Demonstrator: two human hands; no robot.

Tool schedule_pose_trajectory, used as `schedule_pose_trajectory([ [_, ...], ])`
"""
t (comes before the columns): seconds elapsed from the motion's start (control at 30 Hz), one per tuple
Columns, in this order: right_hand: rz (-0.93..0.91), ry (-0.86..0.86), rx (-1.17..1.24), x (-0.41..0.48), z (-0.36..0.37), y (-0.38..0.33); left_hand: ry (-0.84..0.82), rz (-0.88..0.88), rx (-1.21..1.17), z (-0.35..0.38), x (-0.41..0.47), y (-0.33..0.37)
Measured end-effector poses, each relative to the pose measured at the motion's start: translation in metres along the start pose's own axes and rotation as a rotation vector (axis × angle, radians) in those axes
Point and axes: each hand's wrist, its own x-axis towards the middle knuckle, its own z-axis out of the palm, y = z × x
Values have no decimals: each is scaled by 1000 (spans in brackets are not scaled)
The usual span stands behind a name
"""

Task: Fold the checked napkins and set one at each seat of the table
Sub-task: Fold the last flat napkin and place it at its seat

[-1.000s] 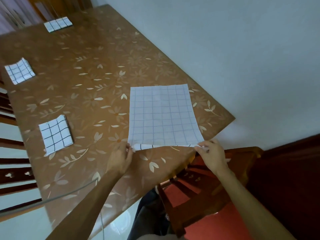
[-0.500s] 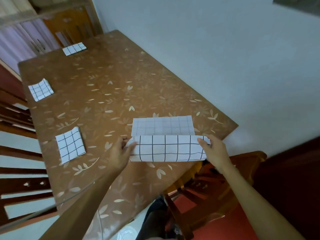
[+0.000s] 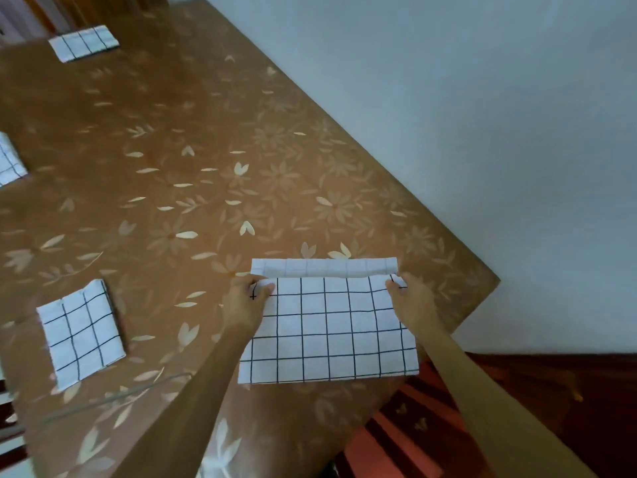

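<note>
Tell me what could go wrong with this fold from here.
1. The white checked cloth napkin has its folded flap short of the far edge, leaving a strip uncovered; creasing now may give an uneven fold.
2. Its near right corner sits by the edge of the brown flowered table; a push could slide it off.

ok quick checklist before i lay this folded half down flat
1. Left hand pinches its corner of the napkin: ok.
2. Right hand pinches the opposite corner: ok.
3. Lifted edge runs parallel to the far edge: ok.
4. Lifted edge meets the far edge: not ok, a strip of the lower layer shows beyond it.
5. Near right corner lies fully on the table: cannot tell, it sits right at the table's edge.
6. Folded napkin on the left lies apart from this one: ok.
</note>
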Motion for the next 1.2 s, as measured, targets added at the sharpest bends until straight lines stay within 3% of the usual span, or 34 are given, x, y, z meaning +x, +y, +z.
schedule_pose_trajectory([
  [0.13, 52, 33, -14, 31, 20, 0, -3, 41, 49, 16, 31, -4],
  [0.3, 124, 61, -26, 47, 34, 5, 87, 162, 275, 29, 57, -7],
  [0.43, 83, 115, -84, 53, 37, 12, 106, 179, 361, 35, 68, -5],
  [0.93, 24, 155, -157, 66, 39, 14, 126, 233, 435, 39, 86, -8],
  [1.03, -73, 276, -325, 59, 40, 9, 195, 373, 498, 39, 82, 0],
  [1.1, -258, 198, -512, 46, 49, 2, 219, 584, 509, 47, 68, 9],
  [1.2, -554, 14, -504, 12, 83, -6, -27, 828, 507, 75, 32, 8],
])
